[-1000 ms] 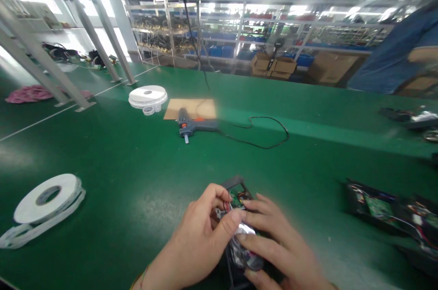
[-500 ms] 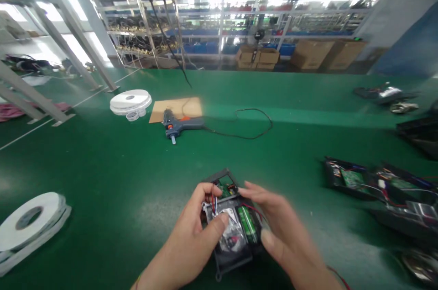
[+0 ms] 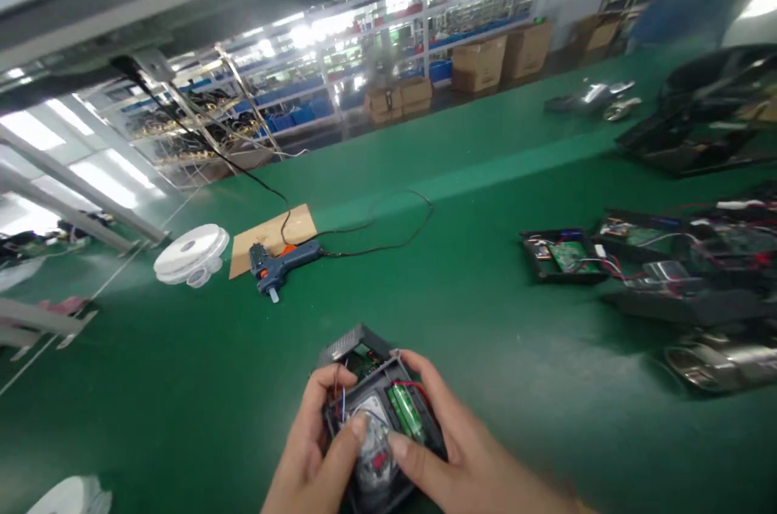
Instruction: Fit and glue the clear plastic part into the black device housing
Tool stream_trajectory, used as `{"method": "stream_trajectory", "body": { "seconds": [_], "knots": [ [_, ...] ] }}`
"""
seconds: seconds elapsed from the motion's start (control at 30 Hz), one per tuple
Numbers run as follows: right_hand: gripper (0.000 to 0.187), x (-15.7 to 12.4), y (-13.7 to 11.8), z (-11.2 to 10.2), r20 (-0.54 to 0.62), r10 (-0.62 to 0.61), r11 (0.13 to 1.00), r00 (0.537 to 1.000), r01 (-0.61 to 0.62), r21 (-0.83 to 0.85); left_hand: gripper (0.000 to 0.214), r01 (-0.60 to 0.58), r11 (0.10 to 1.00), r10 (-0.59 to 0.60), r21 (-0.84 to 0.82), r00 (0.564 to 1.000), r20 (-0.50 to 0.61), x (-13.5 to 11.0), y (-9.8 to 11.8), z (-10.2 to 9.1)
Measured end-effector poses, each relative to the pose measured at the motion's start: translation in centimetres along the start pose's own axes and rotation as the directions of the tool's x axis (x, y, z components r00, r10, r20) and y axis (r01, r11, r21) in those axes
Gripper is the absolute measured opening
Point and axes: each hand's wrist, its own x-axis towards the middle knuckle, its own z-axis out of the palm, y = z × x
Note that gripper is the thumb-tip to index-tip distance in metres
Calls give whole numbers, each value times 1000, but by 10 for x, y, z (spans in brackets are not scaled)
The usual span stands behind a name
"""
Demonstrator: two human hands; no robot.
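A small black plastic casing [image 3: 380, 417], open on top with a green cylindrical battery, a green circuit board and thin red wires showing inside, is held low in the middle of the frame, just over the green mat-covered workbench [image 3: 182, 384]. It's gripped from both sides: the left hand [image 3: 312, 457] is curled round its left edge with the thumb pressed on the clear middle part, and the right hand [image 3: 452, 453] is wrapped round the right edge, thumb alongside. Further up left, a blue hot-glue gun [image 3: 280, 261] with a black cord is seen lying half on a brown cardboard sheet [image 3: 267, 232], beside flat white tape reels [image 3: 189, 251], and more opened black units [image 3: 564, 255] are scattered at the right.
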Motion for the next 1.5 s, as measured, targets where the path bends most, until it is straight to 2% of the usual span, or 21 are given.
{"method": "stream_trajectory", "body": {
  "seconds": [0.07,0.17,0.27,0.37,0.5,0.57,0.7,0.8,0.87,1.03,1.17,1.37,1.5],
  "knots": [
    [67,0,4,3,-27,-25,999,999,26,33,60,49,999,-49,-9,999,-7,0,-2,0],
    [75,-2,10,8,-52,10,999,999,-7,50,60,85,995,-83,51,995,-47,-2,-3,0],
    [79,-5,18,13,-66,46,999,997,-45,15,56,62,988,-45,144,992,-119,-4,-1,1],
    [79,-10,30,20,-72,36,999,997,-36,2,61,47,986,-15,162,982,-191,-6,-1,6],
    [76,-17,45,31,-105,-29,998,994,23,-67,61,131,988,-94,81,931,-354,-6,3,20],
    [73,-20,47,36,-145,-61,992,988,43,-120,63,161,980,-102,113,908,-407,-5,7,30],
    [65,-26,43,44,-224,-124,980,967,83,-183,59,40,914,113,403,930,-349,-6,15,42],
    [63,-29,38,46,-245,-129,977,961,82,-196,52,-16,871,197,491,927,-319,-7,17,44],
    [65,-31,34,44,-223,-129,978,966,87,-189,53,-20,859,207,512,927,-312,-7,18,44],
    [85,-33,18,37,-164,-89,989,982,68,-130,52,-6,841,206,542,928,-310,-6,21,46],
    [85,-34,11,36,-161,-35,994,986,19,-103,49,11,827,202,562,927,-315,-7,24,48],
    [82,-36,13,39,-182,-68,993,981,49,-106,46,7,807,219,591,926,-309,-8,27,49],
    [90,-36,13,40,-188,-54,992,981,31,-122,45,3,807,223,590,924,-309,-7,27,51]
  ]
}}
